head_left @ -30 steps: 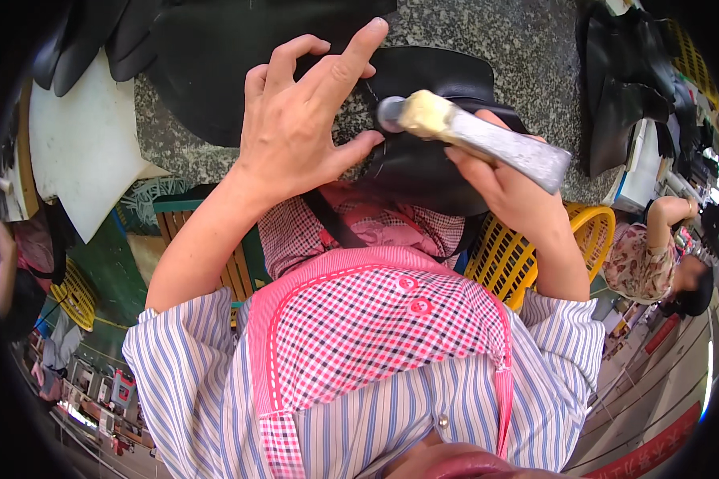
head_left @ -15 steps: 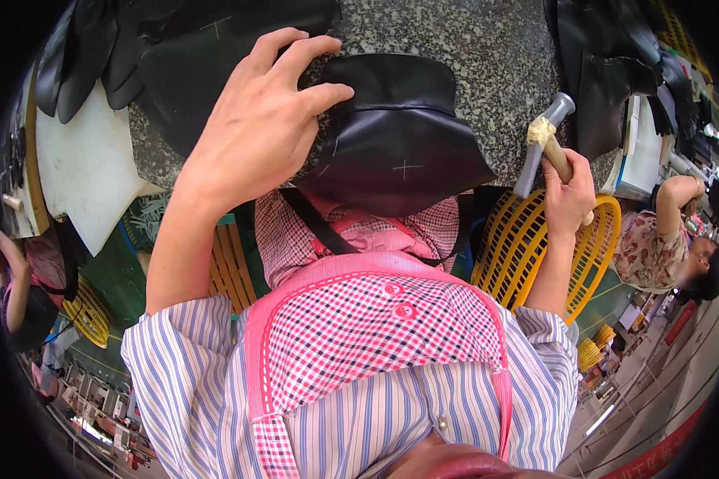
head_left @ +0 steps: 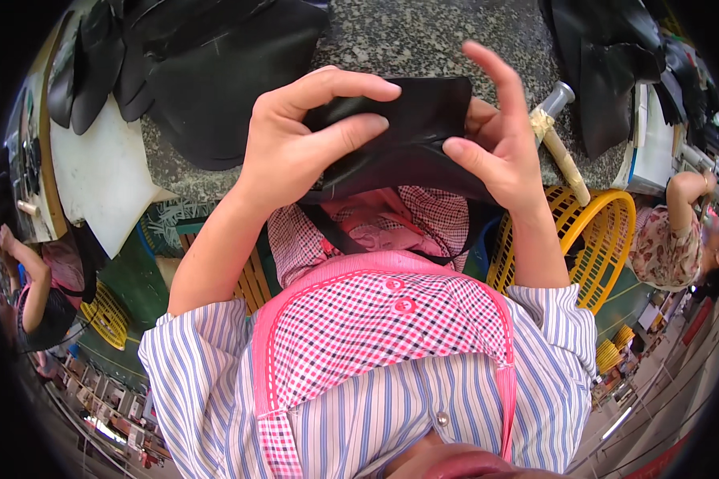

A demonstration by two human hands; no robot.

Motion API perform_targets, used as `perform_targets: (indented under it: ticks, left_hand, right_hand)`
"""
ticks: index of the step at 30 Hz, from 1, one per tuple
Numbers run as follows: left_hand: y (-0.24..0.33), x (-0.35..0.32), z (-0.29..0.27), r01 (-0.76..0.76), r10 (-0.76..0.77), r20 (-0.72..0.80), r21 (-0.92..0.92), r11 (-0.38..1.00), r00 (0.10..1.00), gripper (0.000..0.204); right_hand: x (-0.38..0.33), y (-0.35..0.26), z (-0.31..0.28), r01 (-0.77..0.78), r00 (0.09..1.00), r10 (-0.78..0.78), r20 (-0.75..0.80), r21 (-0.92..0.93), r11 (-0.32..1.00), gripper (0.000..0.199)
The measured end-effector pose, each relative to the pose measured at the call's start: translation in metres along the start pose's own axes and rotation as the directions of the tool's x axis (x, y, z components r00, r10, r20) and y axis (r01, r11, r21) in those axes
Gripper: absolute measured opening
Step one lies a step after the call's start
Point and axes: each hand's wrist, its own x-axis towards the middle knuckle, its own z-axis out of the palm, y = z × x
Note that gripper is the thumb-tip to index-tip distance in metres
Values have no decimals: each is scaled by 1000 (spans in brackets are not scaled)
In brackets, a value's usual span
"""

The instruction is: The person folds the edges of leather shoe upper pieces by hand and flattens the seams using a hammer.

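Between both sets of fingers: black leather piece (head_left: pixel 407 136), smooth, slightly glossy, folded, held above the lap at the stone table (head_left: pixel 423 36) edge. Left hand (head_left: pixel 295 144) pinches its left side; right hand (head_left: pixel 499 148) grips its right edge, forefinger raised. Hammer (head_left: pixel 559 140) lies just beside.

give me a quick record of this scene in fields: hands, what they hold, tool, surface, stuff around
left hand: left hand grips the black leather piece from its left side, thumb on top
right hand: right hand holds the piece's right edge, index finger raised
tool: hammer lies on the bench beside the right hand, not held
surface: speckled stone bench
around: more black leather pieces on the bench; white board to the left; yellow basket below right
clothing: striped shirt, pink checked apron
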Motion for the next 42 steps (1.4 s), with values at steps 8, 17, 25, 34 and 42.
perform_targets:
  ticks: [8,17,25,34,42]
  left_hand:
    - [-1,-8,2,432,-571,-94,-558,709,815,20]
    - [-1,-14,-16,93,-98,7,267,959,995,32]
    - [4,-22,-14,330,-329,135,12,944,935,33]
    - [-7,-24,-8,450,-458,23,-231,862,889,11]
    - [-10,-25,-8,482,-490,96,-417,771,867,10]
  right_hand:
    - [0,-13,7,125,989,-142,25,-642,757,41]
    - [-1,-12,-4,-224,974,223,-39,-298,928,12]
    - [1,-8,-3,-359,933,359,-41,0,933,14]
    - [-1,10,-11,-347,938,346,28,114,931,10]
    - [0,12,-17,-336,942,328,75,216,917,17]
